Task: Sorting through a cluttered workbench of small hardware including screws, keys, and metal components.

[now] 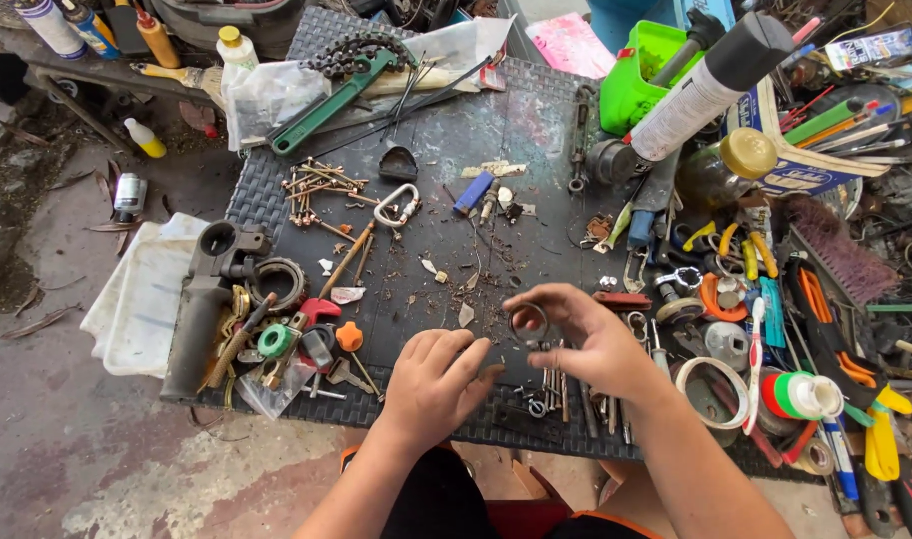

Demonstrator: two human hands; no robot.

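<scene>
My right hand [586,339] pinches a small metal ring [528,324] between thumb and fingers, holding it just above the dark mat [446,150]. Several keys or small metal pieces [551,389] hang or lie right under the ring. My left hand [436,384] sits close beside it at the mat's near edge, fingers curled, its fingertips almost touching the ring; I cannot tell if it holds anything.
A dark metal block [201,309], a bearing ring [279,282] and small parts lie left. Copper nails [316,190], a carabiner [396,205] and a green chain wrench [336,95] lie farther back. Tape rolls [715,384], a sealant tube [705,95], a green bin [640,75] and tools crowd the right.
</scene>
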